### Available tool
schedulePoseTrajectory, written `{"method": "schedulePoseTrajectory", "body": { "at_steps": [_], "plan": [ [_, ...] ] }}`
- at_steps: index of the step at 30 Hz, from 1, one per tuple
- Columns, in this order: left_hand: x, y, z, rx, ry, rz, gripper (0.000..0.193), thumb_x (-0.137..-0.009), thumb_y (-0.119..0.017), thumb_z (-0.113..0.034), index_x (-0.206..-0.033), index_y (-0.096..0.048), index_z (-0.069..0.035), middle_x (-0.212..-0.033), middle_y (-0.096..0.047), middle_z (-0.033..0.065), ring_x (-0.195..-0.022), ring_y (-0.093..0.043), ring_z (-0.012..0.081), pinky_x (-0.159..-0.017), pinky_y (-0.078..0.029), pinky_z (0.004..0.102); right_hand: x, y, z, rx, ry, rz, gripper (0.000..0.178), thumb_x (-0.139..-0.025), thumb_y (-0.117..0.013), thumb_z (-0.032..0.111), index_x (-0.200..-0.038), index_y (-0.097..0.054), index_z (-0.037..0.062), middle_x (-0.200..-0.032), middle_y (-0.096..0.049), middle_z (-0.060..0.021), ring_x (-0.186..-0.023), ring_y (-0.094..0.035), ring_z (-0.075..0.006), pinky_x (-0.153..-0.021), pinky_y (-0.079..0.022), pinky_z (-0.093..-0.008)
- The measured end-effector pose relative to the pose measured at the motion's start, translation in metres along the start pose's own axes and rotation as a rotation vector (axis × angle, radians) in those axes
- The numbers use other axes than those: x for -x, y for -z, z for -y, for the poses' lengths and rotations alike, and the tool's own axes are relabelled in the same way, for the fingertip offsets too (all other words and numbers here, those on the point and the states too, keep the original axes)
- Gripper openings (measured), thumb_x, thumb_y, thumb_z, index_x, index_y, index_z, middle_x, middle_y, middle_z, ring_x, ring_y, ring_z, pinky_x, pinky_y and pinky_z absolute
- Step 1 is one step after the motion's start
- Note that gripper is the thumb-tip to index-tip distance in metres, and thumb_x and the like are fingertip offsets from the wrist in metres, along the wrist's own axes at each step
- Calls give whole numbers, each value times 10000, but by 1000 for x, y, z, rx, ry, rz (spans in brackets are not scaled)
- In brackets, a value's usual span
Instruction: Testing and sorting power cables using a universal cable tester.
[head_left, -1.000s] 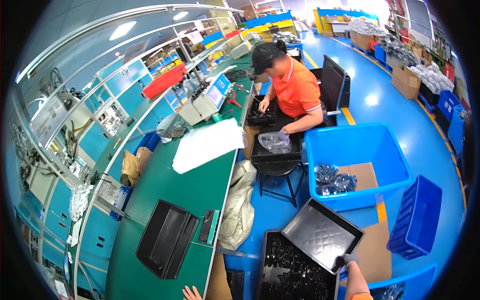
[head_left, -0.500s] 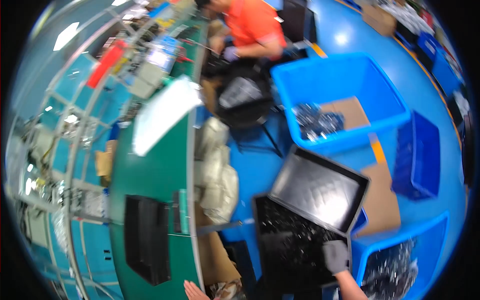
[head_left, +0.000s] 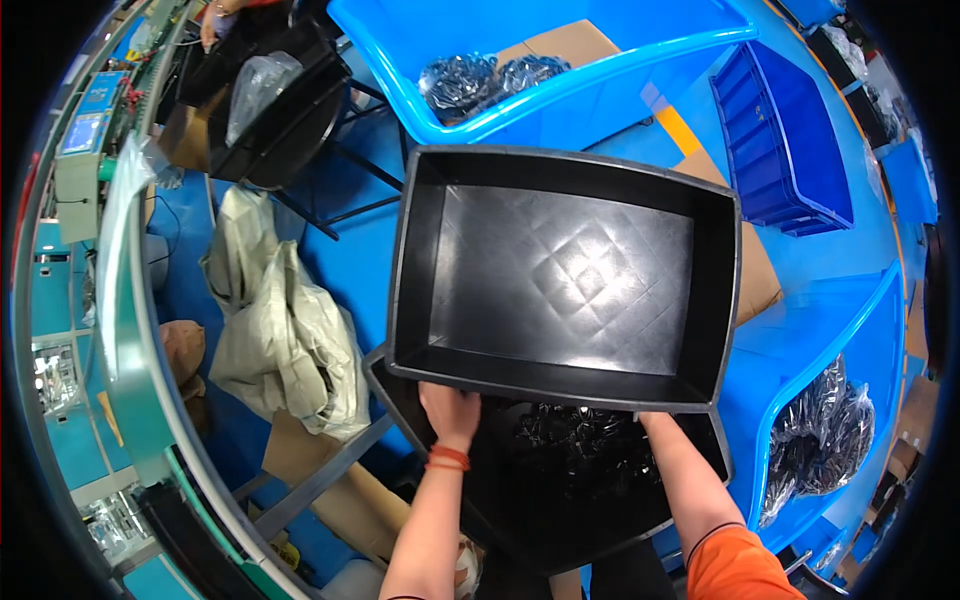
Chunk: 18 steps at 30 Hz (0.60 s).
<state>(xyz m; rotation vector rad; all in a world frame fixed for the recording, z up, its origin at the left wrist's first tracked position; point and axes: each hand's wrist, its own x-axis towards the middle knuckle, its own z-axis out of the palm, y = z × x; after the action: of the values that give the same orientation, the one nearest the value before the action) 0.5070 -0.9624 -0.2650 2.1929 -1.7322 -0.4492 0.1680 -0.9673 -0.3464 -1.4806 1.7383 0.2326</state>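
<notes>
A black plastic tray [head_left: 560, 280] is tilted up in front of me, its bare inside facing me. Its near edge is held from below by my left hand [head_left: 450, 410] and my right hand [head_left: 655, 422]. The fingers of both hands are mostly hidden beneath the tray; an orange-red band [head_left: 449, 457] circles my left wrist. Under the raised tray sits a second black tray [head_left: 600, 535], with loose shiny black pieces [head_left: 580, 430] in it. The raised tray covers this lower tray's far part.
A large blue bin [head_left: 560, 118] with bagged black parts stands ahead. On the right are a dark blue crate [head_left: 775, 140] and another blue bin [head_left: 745, 400]. At left, crumpled pale sacks [head_left: 290, 340] lie beside the green workbench [head_left: 135, 400]. A black stool [head_left: 275, 130] stands beyond.
The upper black tray has swung round and is lifted nearer to me. My left hand has come from the bench edge to the tray. My view has turned toward the trays.
</notes>
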Motion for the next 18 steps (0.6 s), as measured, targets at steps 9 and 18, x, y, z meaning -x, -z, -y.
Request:
{"method": "schedulePoseTrajectory", "body": {
  "at_steps": [9, 18],
  "plan": [
    [-4, -50, 65, 403, 719, 155, 260, -840, -599, -182, -1033, -630, -11, -1041, -645, 153, -1036, -575, 343, -921, -426, 423, 7, -1, -24, -85, -13, 49, 502, -890, -507, 423, -1229, -546, 55, -1255, -529, -234, -1107, -521, -431, -888, -439, -524],
    [2, -84, 38, 522, 761, 264, 300, -864, -595, -215, -1082, -610, -10, -1081, -637, 132, -1048, -576, 305, -927, -426, 398, 14, -3, -29, -99, -17, 73, 469, -881, -520, 389, -1212, -560, 60, -1245, -539, -224, -1104, -523, -422, -880, -444, -519]
  ]
}}
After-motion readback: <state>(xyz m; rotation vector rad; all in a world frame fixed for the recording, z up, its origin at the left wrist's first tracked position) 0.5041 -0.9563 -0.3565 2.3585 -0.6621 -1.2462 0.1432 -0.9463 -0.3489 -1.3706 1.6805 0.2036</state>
